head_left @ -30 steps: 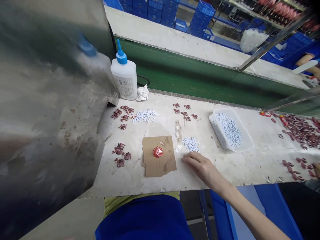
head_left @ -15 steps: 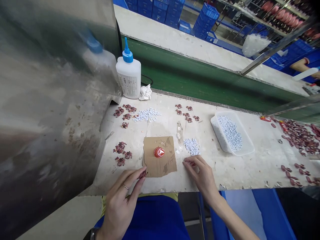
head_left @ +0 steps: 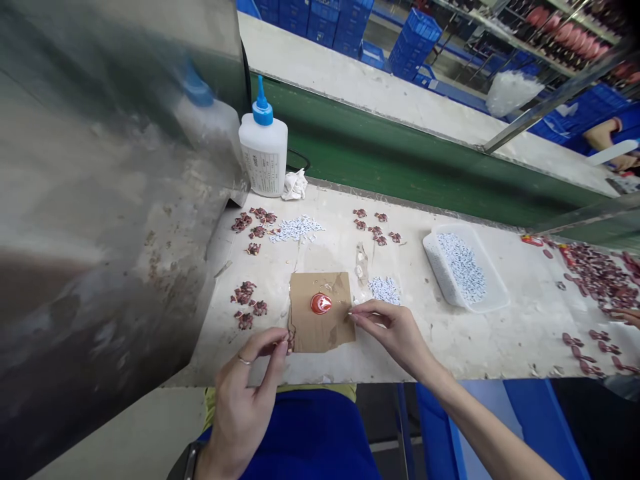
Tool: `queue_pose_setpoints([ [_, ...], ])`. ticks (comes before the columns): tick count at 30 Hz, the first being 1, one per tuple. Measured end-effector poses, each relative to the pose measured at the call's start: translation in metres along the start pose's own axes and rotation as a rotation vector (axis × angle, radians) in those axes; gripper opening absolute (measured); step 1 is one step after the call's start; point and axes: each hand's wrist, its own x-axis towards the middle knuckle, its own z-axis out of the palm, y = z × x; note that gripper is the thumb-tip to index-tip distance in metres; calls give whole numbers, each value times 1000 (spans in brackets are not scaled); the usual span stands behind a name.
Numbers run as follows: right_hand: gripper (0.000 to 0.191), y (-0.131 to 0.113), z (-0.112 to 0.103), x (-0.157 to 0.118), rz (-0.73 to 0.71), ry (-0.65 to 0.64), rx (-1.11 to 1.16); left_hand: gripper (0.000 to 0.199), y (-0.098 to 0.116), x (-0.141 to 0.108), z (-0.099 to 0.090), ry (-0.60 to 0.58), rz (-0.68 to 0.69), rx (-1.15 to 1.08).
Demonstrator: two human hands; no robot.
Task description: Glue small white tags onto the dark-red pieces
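- The left hand (head_left: 245, 400) pinched a small dark red piece (head_left: 289, 344) at the cardboard's (head_left: 320, 330) left edge.
- The right hand (head_left: 395, 333) pinched a tiny white bit (head_left: 350, 313) at its right edge.

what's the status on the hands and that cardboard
Left hand pinching small dark red piece at cardboard edge. Right hand fingertips at its right edge. Red blob on cardboard.

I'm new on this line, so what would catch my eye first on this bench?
The brown card at the bench's near edge, with a red blob on it, and both hands at its sides: left hand, right hand. Next, the white glue bottle at the back and the tray of white bits to the right.
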Motion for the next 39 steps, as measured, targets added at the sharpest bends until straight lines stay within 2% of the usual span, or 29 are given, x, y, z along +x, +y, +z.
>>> queue_pose_setpoints([
  [3, 12, -11, 6, 10, -90, -4, -37, 15, -2, -1, -2, -23, 50, 2],
  [7, 14, -18, 14, 19, -316, 25, -189, 27, -2, -1, -4, -29, 111, 23],
  [11, 17, -18, 19, 20, -411, 21, -265, 19, 3, 5, -6, -13, 176, 36],
  [19, 19, -11, 21, 19, -444, -2, -272, 28, 2, 7, -6, 32, 188, 23],
  [23, 18, -15, 21, 19, -420, 13, -242, 26, 3, 6, -3, 34, 169, 15],
  [28, 13, -41, 23, 3, -334, 34, -13, 23, 17, 10, -3, 17, 170, 18],
  [33, 20, -70, 25, -19, -401, -47, 157, 19, 34, 11, -6, -18, 168, -2],
  [39, 23, -78, 27, -25, -391, -89, 209, 18, 37, 11, -6, -27, 157, -20],
])
